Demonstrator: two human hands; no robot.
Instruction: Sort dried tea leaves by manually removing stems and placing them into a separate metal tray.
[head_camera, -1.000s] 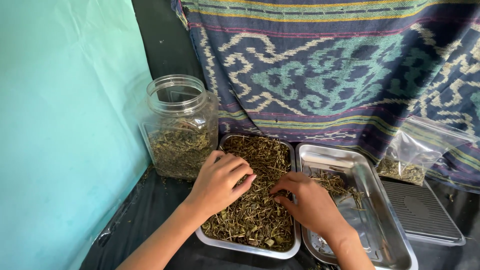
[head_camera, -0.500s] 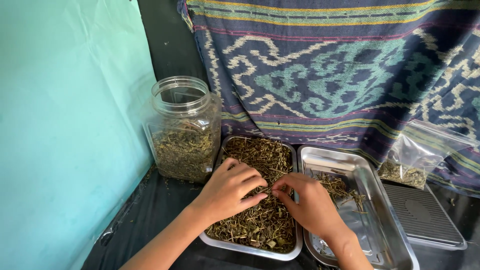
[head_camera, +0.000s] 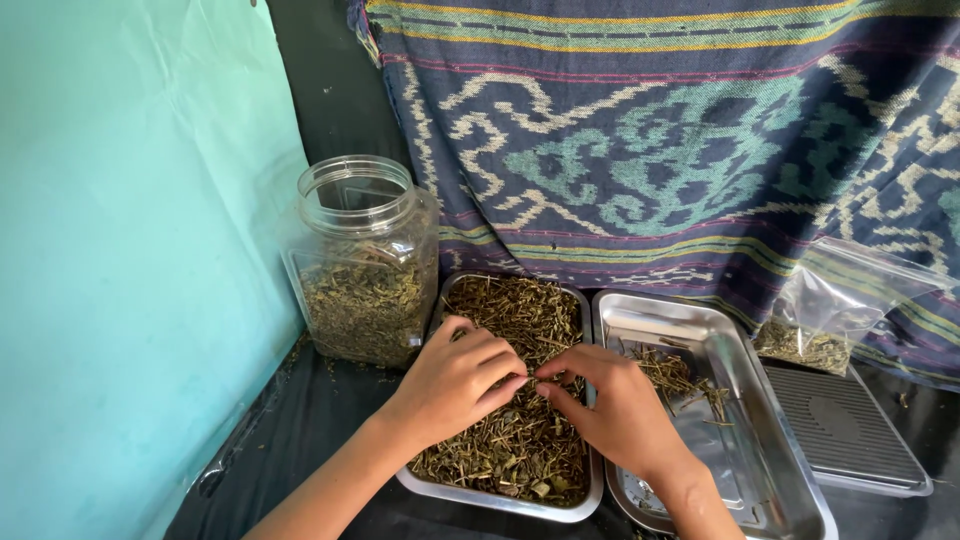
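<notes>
A steel tray (head_camera: 500, 498) in front of me is full of dried green-brown herb stems and leaves (head_camera: 520, 320). My left hand (head_camera: 455, 375) and my right hand (head_camera: 610, 405) both rest on the herbs in the middle of this tray. Their fingertips meet, pinching a thin dried stem (head_camera: 530, 380) between them. A second steel tray (head_camera: 740, 350) lies right beside it and holds only a small scatter of stems (head_camera: 675, 370).
A clear plastic jar (head_camera: 362, 265) without a lid, part full of dried herbs, stands at the back left. A clear bag (head_camera: 830, 310) with some herbs leans on a patterned woven cloth (head_camera: 660, 140). A flat dark scale (head_camera: 850, 430) lies at right. A teal wall (head_camera: 130, 250) borders the left.
Both hands have drawn closer together over the full tray, and their fingertips now meet on a stem. The view has shifted slightly.
</notes>
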